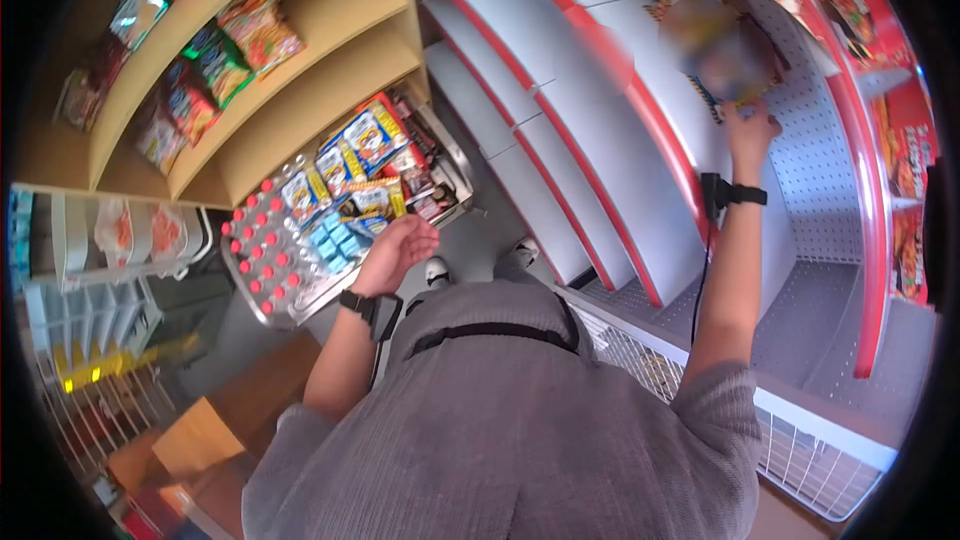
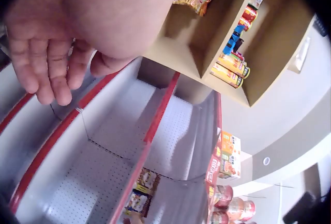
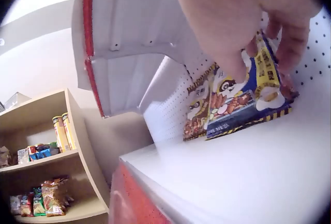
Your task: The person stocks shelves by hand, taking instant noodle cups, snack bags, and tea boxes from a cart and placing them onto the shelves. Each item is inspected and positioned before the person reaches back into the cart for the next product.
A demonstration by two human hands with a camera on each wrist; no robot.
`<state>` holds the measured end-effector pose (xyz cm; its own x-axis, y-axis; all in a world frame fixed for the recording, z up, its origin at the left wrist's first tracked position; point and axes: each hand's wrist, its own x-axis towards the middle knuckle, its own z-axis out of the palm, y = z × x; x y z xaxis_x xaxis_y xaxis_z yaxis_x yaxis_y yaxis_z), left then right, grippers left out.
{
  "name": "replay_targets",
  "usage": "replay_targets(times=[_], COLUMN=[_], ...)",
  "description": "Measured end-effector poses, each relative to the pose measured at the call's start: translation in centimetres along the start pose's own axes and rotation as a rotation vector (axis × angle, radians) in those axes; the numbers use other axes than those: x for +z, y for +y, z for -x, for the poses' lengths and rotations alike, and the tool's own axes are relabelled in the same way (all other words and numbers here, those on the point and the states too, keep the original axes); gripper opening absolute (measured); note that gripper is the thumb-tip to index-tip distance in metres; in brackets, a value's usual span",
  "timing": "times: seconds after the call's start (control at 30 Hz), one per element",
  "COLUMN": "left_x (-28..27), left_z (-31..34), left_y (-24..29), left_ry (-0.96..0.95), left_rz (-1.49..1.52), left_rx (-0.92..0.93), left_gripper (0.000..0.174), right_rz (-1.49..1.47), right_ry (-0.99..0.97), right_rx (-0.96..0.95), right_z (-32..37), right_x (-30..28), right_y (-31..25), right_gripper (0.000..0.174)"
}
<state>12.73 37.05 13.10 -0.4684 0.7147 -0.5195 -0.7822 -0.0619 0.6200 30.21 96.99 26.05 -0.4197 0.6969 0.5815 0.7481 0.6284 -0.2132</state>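
Observation:
My right hand (image 1: 748,135) reaches onto a white shelf (image 3: 258,167) with red edging. Its thumb and fingers pinch the top of a blue and yellow snack bag (image 3: 232,102), which stands on the shelf in the right wrist view. A brown snack bag (image 3: 195,115) stands beside it, against the perforated back panel. In the head view the bags are blurred. My left hand (image 1: 398,250) hangs at the near side of a loaded cart, holding nothing. In the left wrist view, that left hand (image 2: 57,58) has its fingers loosely extended.
The metal cart (image 1: 300,310) carries red-capped bottles (image 1: 262,250), several blue and yellow snack bags (image 1: 372,135) and a light-blue pack (image 1: 335,242). A wooden shelf unit (image 1: 345,25) with bagged snacks stands behind it. White wire baskets (image 1: 830,465) line the shelf's base.

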Motion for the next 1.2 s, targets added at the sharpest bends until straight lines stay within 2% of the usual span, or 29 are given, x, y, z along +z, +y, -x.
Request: replay_targets(times=[0.13, 0.2, 0.23, 0.3, 0.33, 0.37, 0.43, 0.47, 0.5, 0.57, 0.63, 0.77, 0.87, 1.03, 1.2], left_x=[-6.4, -11.6, -13.0, -15.0, -16.2, -17.7, -19.2, -18.9, -19.3, -19.7, -19.5, -20.6, -20.7, -20.7, -16.5], left_z=[-1.6, -2.7, -2.9, -3.1, -3.1, -3.3, -3.7, -3.7, -4.2, -5.0, -5.6, -7.1, -7.7, -6.3, -1.9], left_y=[-3.0, -5.3, -5.6, -6.4, -6.6, -6.9, -6.3, -5.3, -5.0, -4.3, -3.6, -4.2, -4.7, -5.3, -3.4], left_ry=[0.165, 0.422, 0.431, 0.667, 0.760, 0.841, 0.895, 0.890, 0.879, 0.872, 0.840, 0.750, 0.753, 0.709, 0.646], left_rz=[-0.057, -0.162, -0.162, -0.300, -0.512, -0.859, -1.378, -1.374, -1.379, -1.595, -1.640, -1.646, -1.618, -1.643, -1.659], left_rx=[-0.042, -0.071, -0.074, 0.138, 0.214, 0.259, 0.387, 0.312, 0.311, 0.343, 0.297, 0.305, 0.300, 0.281, 0.378], left_gripper=[0.021, 0.015, 0.015, 0.014, 0.023, 0.033, 0.039, 0.045, 0.045, 0.049, 0.047, 0.034, 0.022, 0.016, 0.014], right_rz=[-0.126, -0.289, -0.368, -0.421, -0.485, -0.545, -0.523, -0.565, -0.607, -0.613, -0.619, -0.580, -0.573, -0.578, -0.632], right_ry=[-0.020, -0.038, -0.061, -0.110, -0.148, -0.187, -0.259, -0.316, -0.371, -0.410, -0.449, -0.471, -0.457, -0.470, -0.597], right_rx=[-0.033, -0.060, -0.068, -0.105, -0.091, -0.072, -0.086, -0.037, 0.012, 0.058, 0.101, 0.118, 0.143, 0.157, 0.137], right_z=[3.1, 6.9, 8.8, 12.8, 14.7, 16.9, 20.2, 21.9, 23.5, 26.0, 27.0, 27.8, 27.8, 28.3, 27.7], right_x=[-3.5, -6.4, -7.7, -9.2, -9.6, -9.9, -10.1, -9.8, -9.4, -9.0, -9.0, -9.7, -9.8, -8.9, -7.7], right_y=[-3.7, -7.9, -9.7, -11.8, -12.8, -13.6, -14.8, -14.8, -14.6, -14.2, -13.9, -12.8, -12.0, -11.8, -13.1], right_gripper=[0.044, 0.035, 0.027, 0.023, 0.022, 0.022, 0.021, 0.021, 0.020, 0.020, 0.019, 0.018, 0.018, 0.017, 0.016])
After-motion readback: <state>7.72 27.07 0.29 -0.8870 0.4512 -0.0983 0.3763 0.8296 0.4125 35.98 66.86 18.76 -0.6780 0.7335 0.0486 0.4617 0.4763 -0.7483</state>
